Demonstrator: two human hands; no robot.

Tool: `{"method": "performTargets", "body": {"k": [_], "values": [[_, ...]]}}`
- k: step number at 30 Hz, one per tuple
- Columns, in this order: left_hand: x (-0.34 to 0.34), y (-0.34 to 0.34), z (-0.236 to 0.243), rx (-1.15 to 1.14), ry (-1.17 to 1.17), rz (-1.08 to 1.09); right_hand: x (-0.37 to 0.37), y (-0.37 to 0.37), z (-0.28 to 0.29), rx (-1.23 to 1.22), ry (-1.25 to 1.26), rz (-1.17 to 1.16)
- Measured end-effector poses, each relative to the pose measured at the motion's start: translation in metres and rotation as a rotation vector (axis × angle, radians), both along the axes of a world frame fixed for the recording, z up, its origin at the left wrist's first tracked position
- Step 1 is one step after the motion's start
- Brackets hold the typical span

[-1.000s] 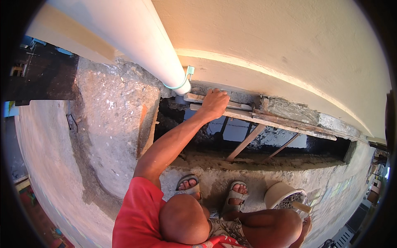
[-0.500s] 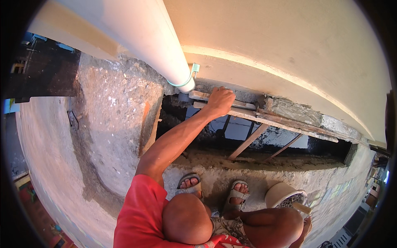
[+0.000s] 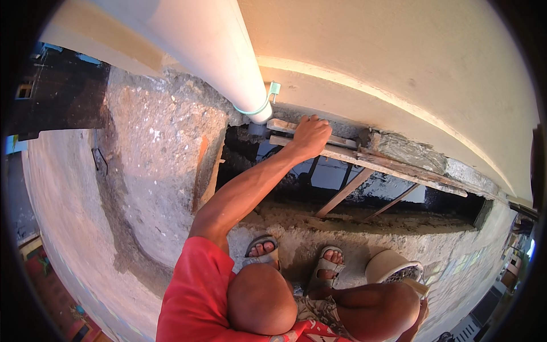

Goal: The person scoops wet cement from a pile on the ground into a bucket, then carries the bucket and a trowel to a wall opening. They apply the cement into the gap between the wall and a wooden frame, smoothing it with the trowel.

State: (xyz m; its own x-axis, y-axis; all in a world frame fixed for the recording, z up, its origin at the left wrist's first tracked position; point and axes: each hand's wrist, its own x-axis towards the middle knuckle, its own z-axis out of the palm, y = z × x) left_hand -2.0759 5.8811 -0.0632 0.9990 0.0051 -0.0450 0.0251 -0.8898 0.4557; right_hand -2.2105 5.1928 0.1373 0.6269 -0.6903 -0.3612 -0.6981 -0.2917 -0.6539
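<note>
My left hand (image 3: 312,137) reaches across a long opening, its fingers curled over a short wooden strip (image 3: 342,141) at the foot of the wall. Just below it, a longer wooden board (image 3: 393,175) runs along the opening's far side, under my wrist. Two wooden props (image 3: 346,192) slant from that board to the near edge. At lower right, my right hand (image 3: 421,319) shows only in part beyond my knee; its fingers are hidden. Close above it, a pale wooden piece (image 3: 416,286) lies across the rim of a whitish bucket (image 3: 380,267) holding dark grey material.
A fat white pipe (image 3: 228,57) with a green clamp (image 3: 274,89) comes down at the left end of the opening. Dark water (image 3: 330,174) lies inside the opening. Rough concrete (image 3: 154,148) spreads to the left, and a cream wall (image 3: 399,74) rises beyond.
The whole view has shifted slightly. My left hand stays on the wooden strip, and the boards, props and bucket show no clear movement of their own.
</note>
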Motion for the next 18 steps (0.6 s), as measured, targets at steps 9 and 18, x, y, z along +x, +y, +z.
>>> {"method": "performTargets", "body": {"k": [9, 18], "values": [[0.006, -0.012, -0.011, -0.022, -0.02, 0.014, 0.0, -0.002, -0.004, -0.006, -0.021, 0.034], [0.02, 0.002, -0.024, -0.177, 0.111, -0.01, -0.003, 0.002, 0.007, 0.016, 0.0, 0.092]]}}
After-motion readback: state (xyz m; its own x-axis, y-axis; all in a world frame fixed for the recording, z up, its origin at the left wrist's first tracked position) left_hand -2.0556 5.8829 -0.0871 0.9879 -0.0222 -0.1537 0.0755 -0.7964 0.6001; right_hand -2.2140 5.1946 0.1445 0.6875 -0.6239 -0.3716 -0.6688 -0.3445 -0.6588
